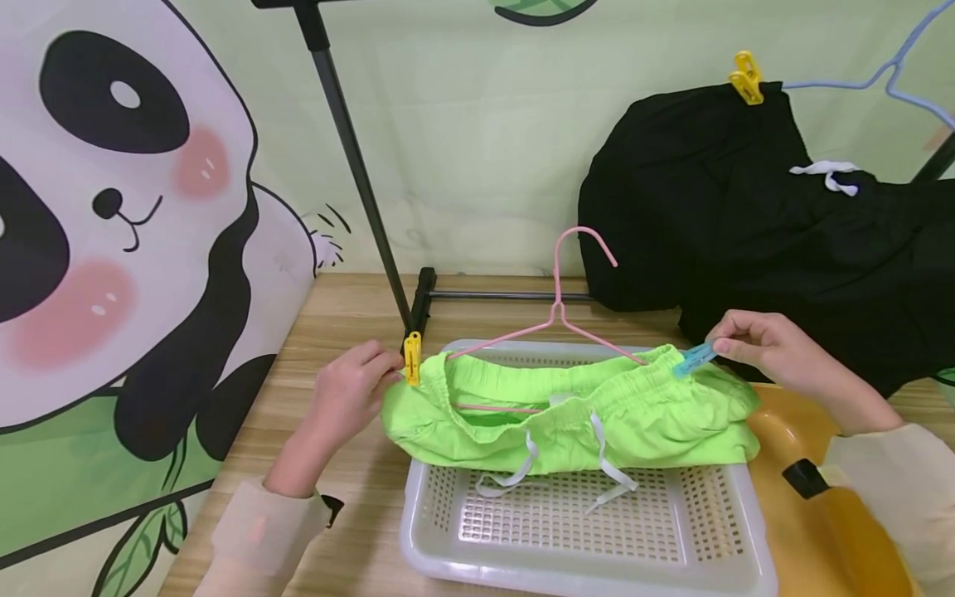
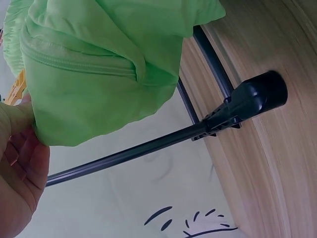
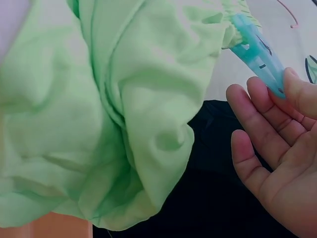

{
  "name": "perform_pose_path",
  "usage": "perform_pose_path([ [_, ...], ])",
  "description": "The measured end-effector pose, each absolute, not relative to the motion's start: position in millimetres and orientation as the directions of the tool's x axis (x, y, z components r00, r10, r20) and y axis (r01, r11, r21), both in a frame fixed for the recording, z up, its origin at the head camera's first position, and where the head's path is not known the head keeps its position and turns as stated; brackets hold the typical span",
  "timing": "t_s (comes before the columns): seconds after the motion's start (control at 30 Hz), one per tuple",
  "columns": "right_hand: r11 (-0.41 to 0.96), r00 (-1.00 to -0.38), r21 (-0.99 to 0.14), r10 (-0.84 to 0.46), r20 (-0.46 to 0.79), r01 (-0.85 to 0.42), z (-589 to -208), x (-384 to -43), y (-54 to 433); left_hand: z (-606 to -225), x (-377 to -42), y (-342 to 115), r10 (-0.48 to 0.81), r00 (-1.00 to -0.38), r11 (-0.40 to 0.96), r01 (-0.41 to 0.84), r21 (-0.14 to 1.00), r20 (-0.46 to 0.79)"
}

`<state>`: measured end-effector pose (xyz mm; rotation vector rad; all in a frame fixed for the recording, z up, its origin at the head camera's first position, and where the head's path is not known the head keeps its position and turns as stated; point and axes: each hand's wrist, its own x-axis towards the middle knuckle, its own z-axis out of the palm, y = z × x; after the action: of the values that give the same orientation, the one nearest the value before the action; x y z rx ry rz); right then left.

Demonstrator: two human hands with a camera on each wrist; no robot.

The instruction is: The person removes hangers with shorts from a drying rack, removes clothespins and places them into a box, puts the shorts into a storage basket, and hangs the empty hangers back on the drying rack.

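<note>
Bright green shorts [image 1: 656, 419] with white drawstrings hang by the waistband on a pink hanger [image 1: 515, 333], above a white basket [image 1: 589, 576]. A yellow clothespin [image 1: 413, 358] grips the waistband's left corner. Just beside it my left hand [image 1: 351, 390] pinches the shorts' edge; in the left wrist view the cloth hides part of its fingertips. At the right corner, my right hand [image 1: 768, 348] holds a blue clothespin [image 3: 260, 54] between thumb and fingers. The pin's far end is on the waistband, while the other fingers are spread loosely in the right wrist view.
Black shorts [image 1: 716, 207] hang at the back right, pinned by another yellow clothespin [image 1: 746, 78] to a blue hanger [image 1: 858, 84]. A black rack pole [image 1: 358, 166] rises behind the basket. An orange-yellow object [image 1: 794, 423] lies right of the basket on the wooden table [image 1: 358, 514].
</note>
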<state>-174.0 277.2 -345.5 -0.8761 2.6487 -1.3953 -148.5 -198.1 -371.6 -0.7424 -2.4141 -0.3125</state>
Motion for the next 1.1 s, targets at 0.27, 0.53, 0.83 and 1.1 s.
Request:
perform_pose_path([
  [0.27,0.484,-0.851,-0.743,-0.478,0.218,-0.462,-341.6,-171.1,287.2,-374.1,-147.6,-201.4,0.429,-0.682,0.821,0.568,0.059,0.593],
  [0.53,0.541,-0.880,-0.724,-0.431,0.200,-0.429,-343.4,-167.3,307.7,-375.7,-147.9,-205.3,0.422,-0.686,0.827,0.559,0.060,0.592],
  [0.83,0.584,-0.929,-0.757,-0.361,0.082,-0.293,-346.2,-166.5,315.7,-375.3,-147.9,-205.5,0.416,-0.685,0.829,0.556,0.060,0.598],
  [1.1,0.562,-0.956,-0.806,-0.291,0.020,-0.188,-352.0,-168.7,321.9,-374.7,-147.3,-205.2,0.416,-0.683,0.827,0.559,0.062,0.601],
])
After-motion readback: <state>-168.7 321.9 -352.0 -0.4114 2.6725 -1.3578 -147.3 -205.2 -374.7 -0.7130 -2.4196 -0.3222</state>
